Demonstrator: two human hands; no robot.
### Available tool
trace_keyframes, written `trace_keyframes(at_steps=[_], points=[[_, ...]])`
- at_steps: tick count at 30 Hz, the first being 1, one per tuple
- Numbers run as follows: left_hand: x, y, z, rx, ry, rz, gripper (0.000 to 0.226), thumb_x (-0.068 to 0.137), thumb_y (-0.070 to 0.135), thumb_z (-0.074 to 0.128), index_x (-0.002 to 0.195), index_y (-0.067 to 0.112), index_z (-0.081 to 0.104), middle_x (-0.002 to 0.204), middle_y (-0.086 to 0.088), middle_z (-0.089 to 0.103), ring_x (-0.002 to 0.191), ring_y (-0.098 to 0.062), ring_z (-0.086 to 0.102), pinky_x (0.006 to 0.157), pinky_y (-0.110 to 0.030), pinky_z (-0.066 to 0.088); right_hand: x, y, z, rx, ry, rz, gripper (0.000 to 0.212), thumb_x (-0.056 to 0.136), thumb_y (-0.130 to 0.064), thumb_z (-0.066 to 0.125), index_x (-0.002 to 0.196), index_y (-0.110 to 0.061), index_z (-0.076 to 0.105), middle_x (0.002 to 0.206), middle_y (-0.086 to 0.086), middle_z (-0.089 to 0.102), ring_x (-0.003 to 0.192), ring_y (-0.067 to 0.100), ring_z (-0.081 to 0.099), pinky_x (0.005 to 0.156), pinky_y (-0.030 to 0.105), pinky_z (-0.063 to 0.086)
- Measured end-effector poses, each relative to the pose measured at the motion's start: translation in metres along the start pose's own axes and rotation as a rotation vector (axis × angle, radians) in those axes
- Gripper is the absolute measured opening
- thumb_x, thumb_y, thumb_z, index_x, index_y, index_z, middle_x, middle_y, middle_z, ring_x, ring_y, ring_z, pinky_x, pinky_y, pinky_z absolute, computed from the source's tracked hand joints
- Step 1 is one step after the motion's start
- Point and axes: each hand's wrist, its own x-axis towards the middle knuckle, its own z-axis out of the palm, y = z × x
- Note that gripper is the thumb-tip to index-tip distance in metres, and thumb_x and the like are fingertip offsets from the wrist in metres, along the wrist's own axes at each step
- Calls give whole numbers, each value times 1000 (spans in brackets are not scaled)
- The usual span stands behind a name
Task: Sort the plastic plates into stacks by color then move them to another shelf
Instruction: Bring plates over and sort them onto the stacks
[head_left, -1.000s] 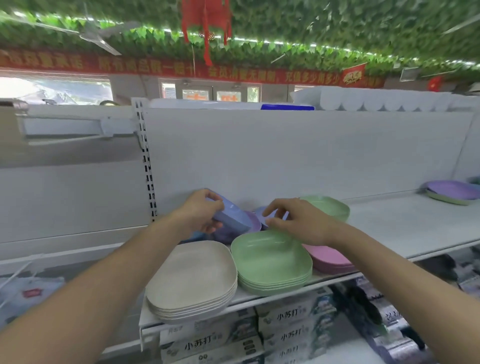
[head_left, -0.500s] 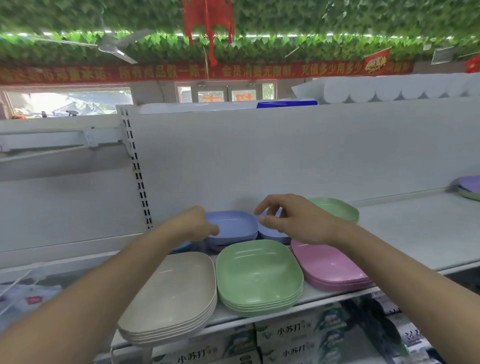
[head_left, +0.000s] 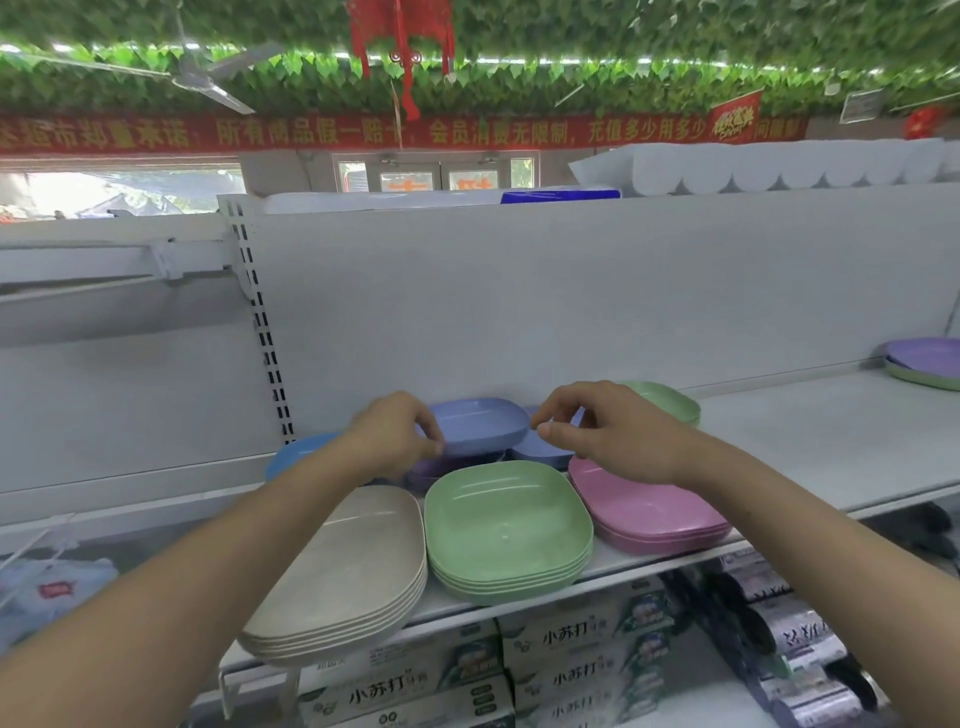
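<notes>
Periwinkle plate (head_left: 480, 423) sat on top of a purple pile at the back of the shelf (head_left: 810, 441), at twelve o'clock from the green stack (head_left: 506, 525). The left hand (head_left: 392, 434) pinched its left rim in a narrow grip; the right hand (head_left: 605, 431) hovered at its right rim, fingers loosely curled, holding nothing that I could see. Beige stack (head_left: 348, 566) lay at nine o'clock of the green, pink stack (head_left: 644, 512) at three. A blue plate (head_left: 298, 454) sat mostly hidden behind the left arm. Likely risk — the plate sat off-centre on a pile of another colour, so a one-sided lift could tip it or drag the purple ones below. Nothing showed in any plate — all looked bare.
</notes>
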Motion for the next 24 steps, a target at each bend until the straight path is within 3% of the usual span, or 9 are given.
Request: trace_keyframes(at_steps=[3,7,12,15,17,20,24], points=[[2,10,-5,-50,137,58,11,81,27,79,73,31,72,83,4,71,82,-20,65,71,-30,48,-7,2,-10,-4,44,19,9,98,-38,64,98,-36,73,88,-14,64,63,-1,54,63,16,40],[10,34,3,-58,160,148,9,81,29,78,77,33,71,94,5,71,92,-18,66,80,-30,51,-14,5,-23,14,69,27,9,98,-35,64,99,-34,73,95,-9,67,71,8,60,68,22,44],[22,68,37,30,111,185,6,85,30,75,90,28,74,108,3,68,100,-21,63,86,-31,49,-20,22,-32,-46,101,92,20,87,-53,61,96,-39,72,92,-16,68,73,11,65,76,36,54],[28,80,52,103,55,158,11,85,29,71,94,28,76,109,4,71,100,-21,65,83,-29,49,-25,36,-42,-20,100,96,9,94,-39,65,95,-36,74,91,-13,69,66,7,61,69,23,49],[30,82,56,154,-19,140,20,88,32,70,107,29,74,115,5,67,108,-22,63,89,-30,48,-27,44,-50,-20,100,87,9,97,-31,65,96,-32,74,92,-10,69,61,4,56,62,13,45],[29,84,56,227,-107,128,26,93,33,64,116,29,72,122,4,65,115,-22,61,98,-32,49,-25,56,-58,-21,86,98,10,97,-30,64,96,-31,74,93,-10,69,62,5,57,64,16,47],[26,90,50,226,-164,114,28,96,26,55,118,26,71,106,2,63,103,-22,61,95,-32,50,-12,65,-60,-29,55,76,10,97,-32,63,97,-33,73,94,-11,68,65,9,60,69,26,50]])
